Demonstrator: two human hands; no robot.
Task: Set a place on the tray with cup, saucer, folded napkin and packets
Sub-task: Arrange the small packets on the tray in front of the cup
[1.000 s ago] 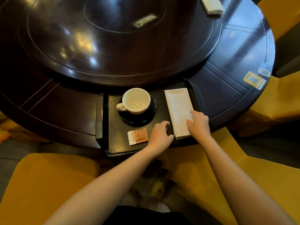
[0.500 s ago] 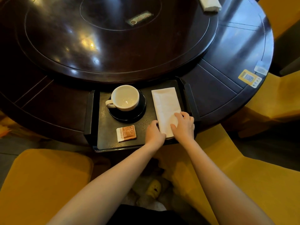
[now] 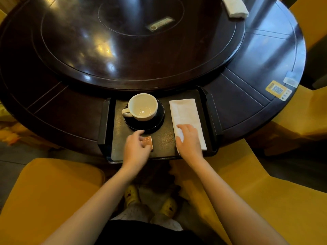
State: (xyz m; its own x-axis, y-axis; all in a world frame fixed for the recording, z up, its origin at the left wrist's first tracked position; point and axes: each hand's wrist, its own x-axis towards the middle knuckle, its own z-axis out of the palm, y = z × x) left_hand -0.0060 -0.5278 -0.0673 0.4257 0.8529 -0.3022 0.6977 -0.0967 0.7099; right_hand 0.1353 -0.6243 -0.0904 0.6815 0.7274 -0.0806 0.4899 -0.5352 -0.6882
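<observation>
A black tray (image 3: pixel 104 121) lies at the near edge of the round table. On its far left part an empty white cup (image 3: pixel 143 106) stands on a black saucer (image 3: pixel 155 121), handle to the left. A folded white napkin (image 3: pixel 185 110) lies lengthwise along the tray's right side. My right hand (image 3: pixel 188 140) rests flat on the napkin's near end. An orange packet (image 3: pixel 148 142) lies in front of the saucer, and my left hand (image 3: pixel 135 147) covers its left part with thumb and fingers curled onto it.
A dark glossy turntable (image 3: pixel 123 50) fills the table's middle, with a small label (image 3: pixel 161 23) on it. Another folded white napkin (image 3: pixel 235 7) lies at the far right. A yellow sticker (image 3: pixel 278 90) marks the table's right rim. Yellow chairs (image 3: pixel 44 200) flank me.
My left hand has left the napkin's near corner and moved left onto the orange packet. My right hand stays on the napkin's near end.
</observation>
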